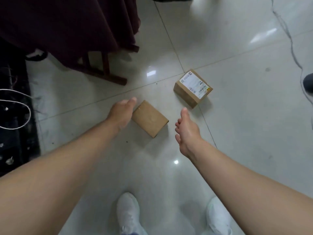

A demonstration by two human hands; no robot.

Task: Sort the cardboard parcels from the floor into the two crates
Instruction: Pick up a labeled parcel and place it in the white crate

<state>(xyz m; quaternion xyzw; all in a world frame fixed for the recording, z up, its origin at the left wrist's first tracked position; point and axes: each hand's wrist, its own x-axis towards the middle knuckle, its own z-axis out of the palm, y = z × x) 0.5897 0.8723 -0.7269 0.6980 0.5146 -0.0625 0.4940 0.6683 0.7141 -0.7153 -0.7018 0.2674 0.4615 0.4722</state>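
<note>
Two cardboard parcels lie on the pale tiled floor. A plain brown parcel (149, 118) sits in the middle of the view. My left hand (122, 113) is at its left end, fingers straight, touching or nearly touching it. To its right, a short gap away, my right hand (185, 131) is spread open and holds nothing. A second parcel (193, 88) with a white shipping label on top lies farther off to the right. No crate is in view.
A table draped in dark maroon cloth (67, 28) with wooden legs (108, 72) stands at the upper left. A black mat with white cord (15, 109) runs along the left edge. My white shoes (128, 214) are at the bottom. A dark object (308, 83) is at the right edge.
</note>
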